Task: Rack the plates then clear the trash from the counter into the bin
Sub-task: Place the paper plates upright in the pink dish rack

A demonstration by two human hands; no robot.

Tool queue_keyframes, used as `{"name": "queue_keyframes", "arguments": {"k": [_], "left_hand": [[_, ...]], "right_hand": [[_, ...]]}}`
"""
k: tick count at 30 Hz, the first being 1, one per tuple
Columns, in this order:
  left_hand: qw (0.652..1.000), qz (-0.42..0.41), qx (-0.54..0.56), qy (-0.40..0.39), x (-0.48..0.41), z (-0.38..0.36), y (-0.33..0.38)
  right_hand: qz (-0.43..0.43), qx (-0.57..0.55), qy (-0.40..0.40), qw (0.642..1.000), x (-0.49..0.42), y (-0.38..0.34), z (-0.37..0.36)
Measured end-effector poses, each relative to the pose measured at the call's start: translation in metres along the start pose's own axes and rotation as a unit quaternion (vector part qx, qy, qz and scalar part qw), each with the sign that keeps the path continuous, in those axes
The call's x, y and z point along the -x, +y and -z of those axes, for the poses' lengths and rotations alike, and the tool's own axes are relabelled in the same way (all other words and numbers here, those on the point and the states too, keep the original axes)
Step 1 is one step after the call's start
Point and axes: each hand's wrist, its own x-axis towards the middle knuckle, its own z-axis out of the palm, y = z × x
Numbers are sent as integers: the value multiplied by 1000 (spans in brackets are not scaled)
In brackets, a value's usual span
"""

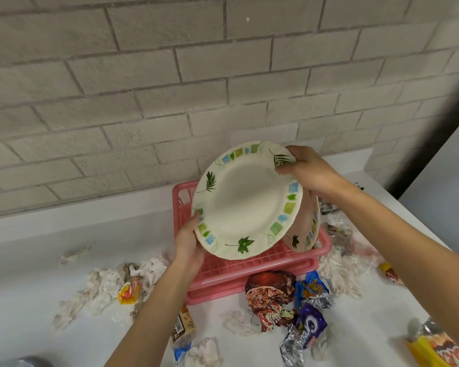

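Overhead, a plate is held above the pink rack

On the white counter [24,260] the pink rack [249,271] is seen with one leaf-printed plate, the racked plate [304,229], stood on edge and leaning at its right end. A second, the held plate [244,200], is kept tilted over the rack's middle. Its lower-left rim is gripped by the left hand [188,242], fingers curled behind it, and its upper-right rim is pinched by the right hand [310,173]. Open grid is left showing in the rack's front half, below the held plate. The rack's back edge is set close to the brick wall [170,75]. Crumpled tissues [104,284] are scattered left of the rack, snack wrappers [270,295] are piled against its front edge, and more tissue and plastic are heaped at its right side.
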Motion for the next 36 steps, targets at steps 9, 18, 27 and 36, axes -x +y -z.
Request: {"name": "queue_keyframes", "arguments": {"k": [9,18,27,36], "left_hand": [[827,-136,-513,-188,20,34,-37],[742,-187,-604,-225,15,34,-46],[751,-192,-595,-214,17,34,-46],[763,-176,-585,-210,19,32,-45]], "right_hand": [[79,261,61,960,-1,-19,23],[46,361,56,930,-2,-11,8],[39,396,50,916,-4,-7,-1],[12,404,29,914,-2,-5,-12]]}}
